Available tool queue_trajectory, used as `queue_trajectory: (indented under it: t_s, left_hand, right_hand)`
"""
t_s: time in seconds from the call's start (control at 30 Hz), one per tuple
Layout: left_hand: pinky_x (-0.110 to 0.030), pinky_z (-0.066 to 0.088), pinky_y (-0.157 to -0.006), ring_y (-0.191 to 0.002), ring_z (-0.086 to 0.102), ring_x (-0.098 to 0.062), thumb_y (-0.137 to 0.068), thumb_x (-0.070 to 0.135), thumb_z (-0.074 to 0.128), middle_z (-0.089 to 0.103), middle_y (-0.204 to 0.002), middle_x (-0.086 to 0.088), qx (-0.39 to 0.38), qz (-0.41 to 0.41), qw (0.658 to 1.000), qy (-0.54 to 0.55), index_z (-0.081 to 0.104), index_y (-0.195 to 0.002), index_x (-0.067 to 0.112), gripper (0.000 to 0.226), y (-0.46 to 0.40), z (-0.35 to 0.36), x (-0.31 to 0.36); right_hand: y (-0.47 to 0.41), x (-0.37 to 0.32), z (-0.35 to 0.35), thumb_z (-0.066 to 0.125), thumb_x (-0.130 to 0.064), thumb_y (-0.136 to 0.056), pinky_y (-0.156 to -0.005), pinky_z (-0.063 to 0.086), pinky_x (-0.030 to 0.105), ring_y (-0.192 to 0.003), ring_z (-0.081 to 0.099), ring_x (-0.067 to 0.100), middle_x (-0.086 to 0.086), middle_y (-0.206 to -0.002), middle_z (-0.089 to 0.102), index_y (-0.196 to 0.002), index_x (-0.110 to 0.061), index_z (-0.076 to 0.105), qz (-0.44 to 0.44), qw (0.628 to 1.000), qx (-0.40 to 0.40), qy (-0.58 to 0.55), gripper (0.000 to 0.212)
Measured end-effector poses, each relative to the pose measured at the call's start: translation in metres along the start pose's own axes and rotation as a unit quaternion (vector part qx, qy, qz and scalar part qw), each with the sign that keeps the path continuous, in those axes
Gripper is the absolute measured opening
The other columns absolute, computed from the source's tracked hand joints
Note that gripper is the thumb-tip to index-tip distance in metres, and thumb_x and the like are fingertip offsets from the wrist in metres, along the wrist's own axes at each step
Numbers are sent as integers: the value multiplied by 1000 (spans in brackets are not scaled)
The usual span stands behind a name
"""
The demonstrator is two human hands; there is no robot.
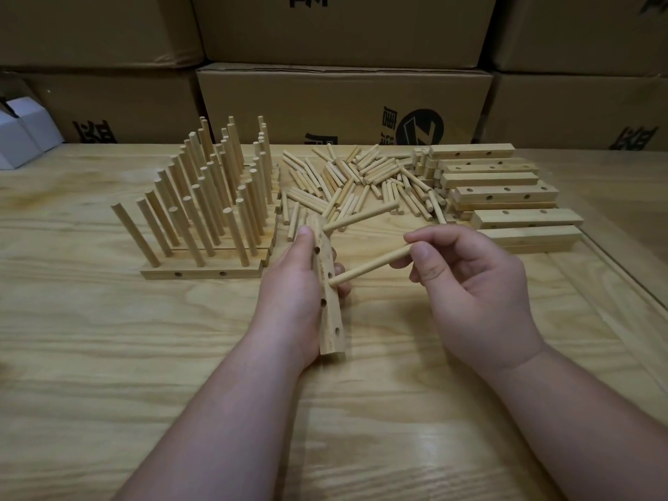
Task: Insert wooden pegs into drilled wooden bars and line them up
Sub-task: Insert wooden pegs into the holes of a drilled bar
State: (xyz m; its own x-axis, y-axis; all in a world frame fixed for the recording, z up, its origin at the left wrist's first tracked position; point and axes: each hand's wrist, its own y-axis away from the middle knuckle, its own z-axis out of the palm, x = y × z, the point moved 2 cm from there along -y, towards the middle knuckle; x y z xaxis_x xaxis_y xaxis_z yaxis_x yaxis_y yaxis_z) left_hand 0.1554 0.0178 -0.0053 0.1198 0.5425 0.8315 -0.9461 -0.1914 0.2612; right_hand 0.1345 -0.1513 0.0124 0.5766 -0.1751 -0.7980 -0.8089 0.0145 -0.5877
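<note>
- A person's left hand [296, 283] grips a drilled wooden bar [328, 301] above the table [108, 356], fingers curled round it, long axis running away from the body, holes facing right.
- The right hand [470, 283] pinches a peg [368, 265] between thumb and fingertips; its free tip sits at the bar's middle hole, its axis roughly crosswise to the bar, so a push leftward looks like the move needed.
- One inserted peg [358, 216] already juts from the bar's far end.
- Beyond lie the finished rows [202, 218], loose pegs [361, 179] and stacked bars [506, 189].
</note>
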Motion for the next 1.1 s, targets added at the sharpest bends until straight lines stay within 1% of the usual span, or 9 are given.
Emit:
queue_trajectory:
  t_s: [0.13, 0.23, 0.37, 0.47, 0.6, 0.67, 0.8, 0.97, 1.1]
  left_hand:
    - [-27, 47, -49, -48, 52, -12, -104, 45, 52, 60, -62, 0, -16, -3, 1000, -23, 73, -109, 7, 44, 1, 0, -1]
    - [-28, 49, -50, -50, 56, -12, -103, 45, 54, 64, -65, 0, -14, 7, 999, -52, 75, -104, 11, 40, 2, 1, -1]
    - [-29, 51, -52, -53, 58, -12, -103, 47, 53, 66, -65, 2, -20, 22, 996, -85, 75, -104, 20, 36, 3, 1, -2]
    - [-30, 52, -53, -54, 59, -12, -102, 49, 53, 67, -65, 3, -21, 28, 995, -95, 75, -104, 21, 35, 3, 1, -2]
    - [-28, 52, -55, -56, 64, -10, -100, 51, 56, 73, -72, 8, -12, 39, 993, -111, 75, -110, 23, 35, 2, 1, -4]
    - [-29, 52, -56, -56, 63, -11, -100, 51, 56, 73, -73, 8, -10, 35, 994, -107, 76, -110, 23, 36, 1, 0, -5]
    - [-30, 51, -54, -55, 60, -12, -100, 50, 56, 70, -73, 3, -8, 21, 997, -79, 79, -98, 21, 37, 0, -2, -4]
    - [-28, 51, -51, -53, 60, -12, -99, 50, 57, 70, -70, 2, 3, 12, 998, -67, 78, -101, 19, 37, -1, -2, -4]
    - [-28, 51, -52, -53, 60, -12, -99, 49, 58, 69, -71, 1, 1, 11, 998, -61, 78, -100, 19, 36, -1, -3, -4]
  right_hand:
    - [-2, 4, -2, 61, -11, -95, -67, 54, 23, -72, 66, 10, -2, -83, 74, -100, -20, 70, 20, 1000, 3, -10, 13]
    - [-2, 4, -3, 61, -11, -96, -67, 53, 21, -72, 66, 8, -2, -83, 74, -100, -22, 69, 26, 1000, 10, -5, 14]
    - [-2, 3, -2, 62, -10, -97, -66, 52, 20, -71, 66, 8, -2, -84, 74, -101, -19, 70, 24, 999, 21, -3, 13]
    - [-2, 1, -2, 62, -10, -96, -65, 53, 21, -71, 66, 8, -4, -85, 74, -101, -20, 70, 19, 999, 26, 4, 14]
    - [-1, -1, -2, 62, -14, -96, -64, 53, 21, -70, 66, 10, -7, -85, 74, -101, -25, 69, 5, 999, 36, 11, 14]
    - [-1, -1, -2, 63, -13, -96, -64, 53, 21, -72, 67, 10, -6, -84, 73, -101, -24, 69, -3, 999, 34, 10, 13]
    - [-1, -1, 0, 64, -12, -94, -67, 52, 18, -75, 69, 8, -4, -85, 73, -100, -24, 69, -15, 999, 29, 2, 14]
    - [-2, 1, -1, 65, -12, -94, -66, 53, 20, -73, 69, 12, -2, -81, 72, -99, -21, 69, -19, 999, 25, 6, 12]
    - [-1, 2, -2, 64, -10, -95, -66, 52, 19, -69, 67, 12, 1, -78, 71, -100, -15, 70, -19, 1000, 18, 6, 9]
